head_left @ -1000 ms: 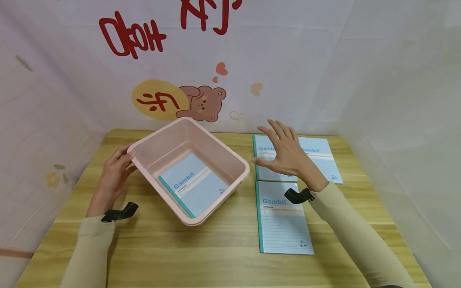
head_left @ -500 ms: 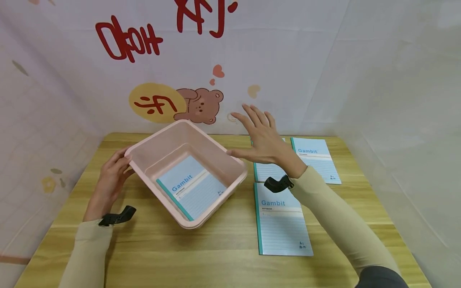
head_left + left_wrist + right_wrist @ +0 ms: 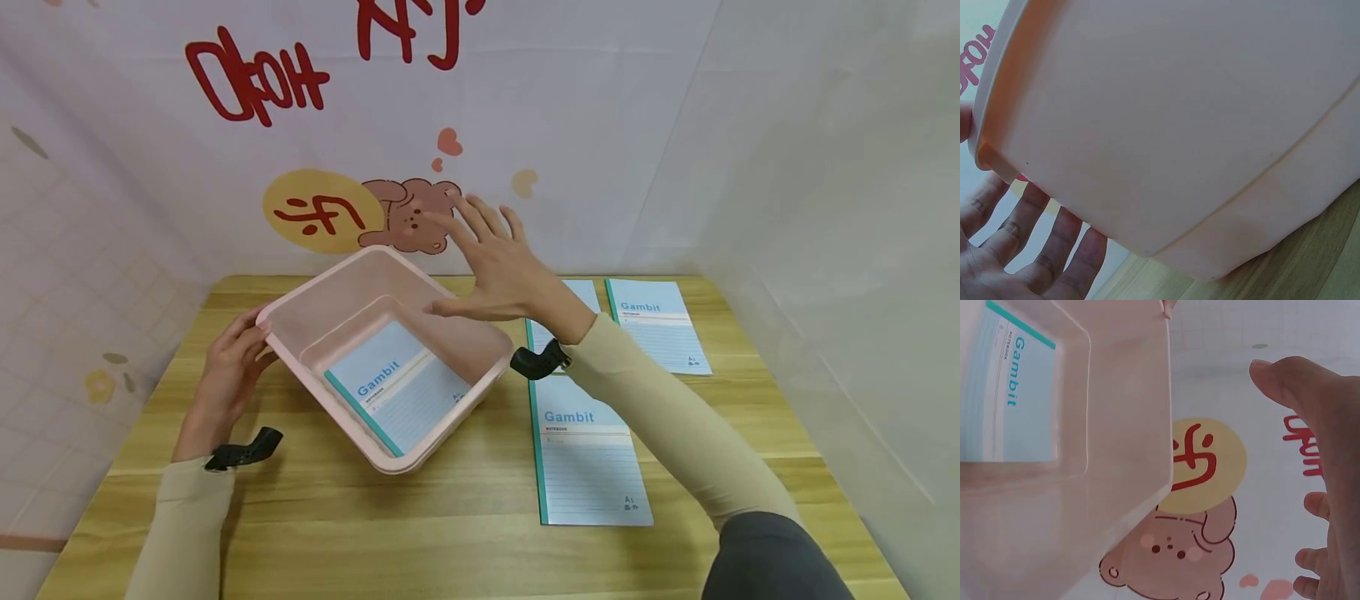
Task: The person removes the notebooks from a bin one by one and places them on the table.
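A pale pink plastic basin [image 3: 337, 292] is tilted above the table, its mouth toward the head camera. Inside lies a blue Gambit notebook [image 3: 397, 387] with a green spine. My left hand [image 3: 228, 367] grips the basin's left corner; in the left wrist view its thumb is at the rim and the fingers [image 3: 1054, 250] spread under the outer wall. Over the basin's right back side hovers my right hand [image 3: 498, 275], fingers spread and holding nothing. The right wrist view shows its thumb [image 3: 1279, 381] apart from the rim.
Three more notebooks lie on the wooden table [image 3: 420, 542] at the right: a near one [image 3: 592, 450], one at the back right [image 3: 654, 329], and one [image 3: 581, 292] partly behind my right forearm. A printed cloth backdrop [image 3: 600, 108] rises behind the table.
My right hand has moved left from above the back notebooks to over the basin's right side, fingers still spread. The left hand and the basin have hardly moved.
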